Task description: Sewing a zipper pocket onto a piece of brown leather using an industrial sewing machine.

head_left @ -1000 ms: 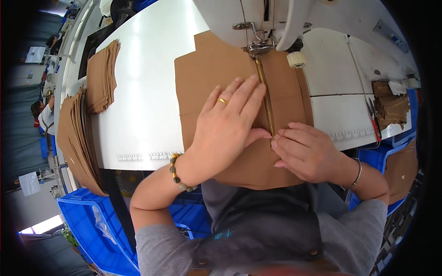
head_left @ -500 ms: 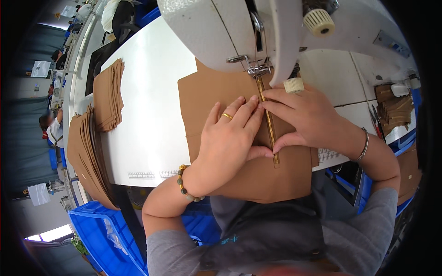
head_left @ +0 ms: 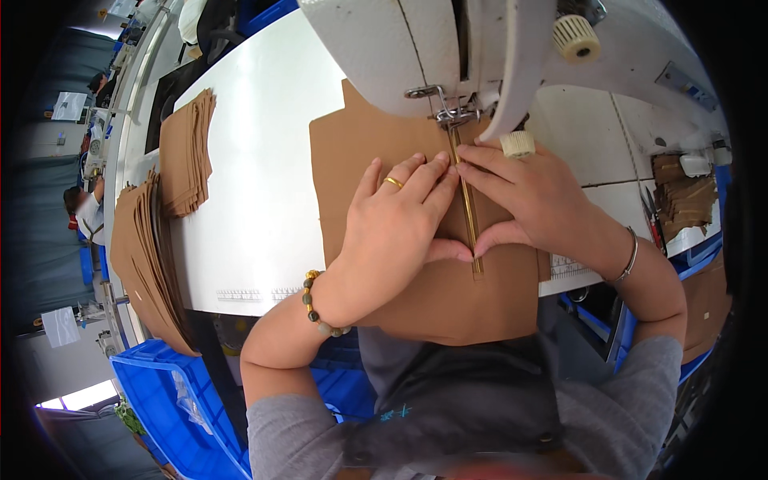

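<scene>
A brown leather-like panel [head_left: 376,128] lies under the sewing machine head [head_left: 384,48], its near edge hanging toward my apron. Down its right part runs a gold-toothed zipper [head_left: 469,210] in a narrow slot, its far end beneath the presser foot [head_left: 456,117]. My left hand [head_left: 400,212], with a ring on one finger, rests flat on the panel left of the zipper. To the zipper's right my right hand [head_left: 532,192] lies with fingers stretched out. Both thumbs come close together across the zipper near its lower end.
Stacks of brown pieces [head_left: 144,256] lie at the table's left edge, over a blue crate [head_left: 172,400]. On the right are small brown pieces [head_left: 684,192] and scissors-like tools [head_left: 652,212]. A white knob [head_left: 518,144] hangs near my right fingers. Other people sit far left.
The whole view has shifted slightly, with the machine appearing a little further right. Hands and panel keep nearly the same arrangement; the zipper's lower end sits slightly higher in view.
</scene>
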Demonstrator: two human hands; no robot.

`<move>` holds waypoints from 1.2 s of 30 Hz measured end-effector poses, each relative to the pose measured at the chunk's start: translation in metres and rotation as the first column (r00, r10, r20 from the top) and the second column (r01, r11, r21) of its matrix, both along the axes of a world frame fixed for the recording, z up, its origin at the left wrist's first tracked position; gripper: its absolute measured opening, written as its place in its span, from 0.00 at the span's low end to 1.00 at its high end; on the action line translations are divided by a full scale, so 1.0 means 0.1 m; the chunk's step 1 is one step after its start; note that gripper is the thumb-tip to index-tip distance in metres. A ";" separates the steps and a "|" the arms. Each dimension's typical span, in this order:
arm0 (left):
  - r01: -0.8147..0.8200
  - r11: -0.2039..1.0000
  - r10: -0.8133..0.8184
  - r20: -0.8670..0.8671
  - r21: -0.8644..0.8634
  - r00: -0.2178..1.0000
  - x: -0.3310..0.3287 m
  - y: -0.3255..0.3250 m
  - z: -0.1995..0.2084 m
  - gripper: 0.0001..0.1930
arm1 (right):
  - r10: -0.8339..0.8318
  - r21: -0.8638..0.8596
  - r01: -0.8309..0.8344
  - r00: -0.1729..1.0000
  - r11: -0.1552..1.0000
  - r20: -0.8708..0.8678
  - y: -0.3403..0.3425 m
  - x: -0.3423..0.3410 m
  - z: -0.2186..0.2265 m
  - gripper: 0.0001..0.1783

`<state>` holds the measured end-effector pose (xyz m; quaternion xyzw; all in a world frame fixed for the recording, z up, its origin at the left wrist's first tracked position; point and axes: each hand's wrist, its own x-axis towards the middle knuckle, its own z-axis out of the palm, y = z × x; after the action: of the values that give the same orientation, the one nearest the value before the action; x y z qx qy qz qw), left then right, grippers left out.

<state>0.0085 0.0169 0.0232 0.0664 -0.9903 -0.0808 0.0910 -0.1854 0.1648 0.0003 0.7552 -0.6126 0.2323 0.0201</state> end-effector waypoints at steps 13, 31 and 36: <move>-0.008 1.000 0.008 -0.001 -0.011 1.000 -0.03 -0.06 -0.02 0.46 | -0.038 0.023 0.038 0.999 0.999 -0.029 -0.05 -0.03 -0.05 0.50; 0.008 0.995 -0.009 0.006 0.101 1.000 0.19 0.20 -0.04 0.45 | -0.024 0.027 0.027 0.995 0.999 -0.097 0.22 0.17 0.18 0.46; 0.019 0.998 -0.018 -0.018 0.066 1.000 0.22 0.22 -0.06 0.45 | -0.022 0.073 0.031 0.993 0.997 -0.116 0.32 0.24 0.15 0.49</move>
<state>0.0306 0.0387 0.0176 0.0594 -0.9869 -0.1151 0.0965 -0.1616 0.1964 0.0156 0.7593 -0.6287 0.1651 0.0300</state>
